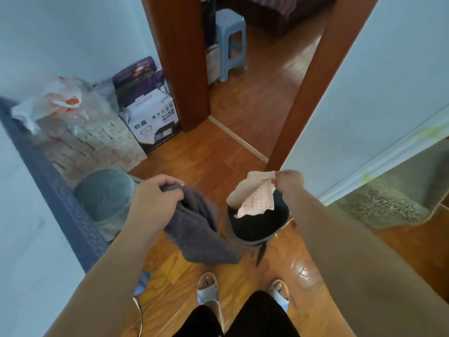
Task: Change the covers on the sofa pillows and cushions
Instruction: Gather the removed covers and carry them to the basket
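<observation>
My left hand (155, 198) grips a bunched dark grey cloth (201, 234) that hangs down over the wooden floor. My right hand (289, 182) pinches the top corner of a pink-and-white checked fabric (256, 200), held up in front of me. Right below the checked fabric stands a dark bin (257, 227) with a black inside. No sofa, pillow or cushion is in view.
A grey-green bucket (107, 193) stands at the left by a blue-edged wall. Boxes (153, 117) and plastic bags (63, 103) are stacked in the corner. An open doorway (252, 93) leads to a room with a blue stool (230, 42). A rug (388, 203) lies at the right.
</observation>
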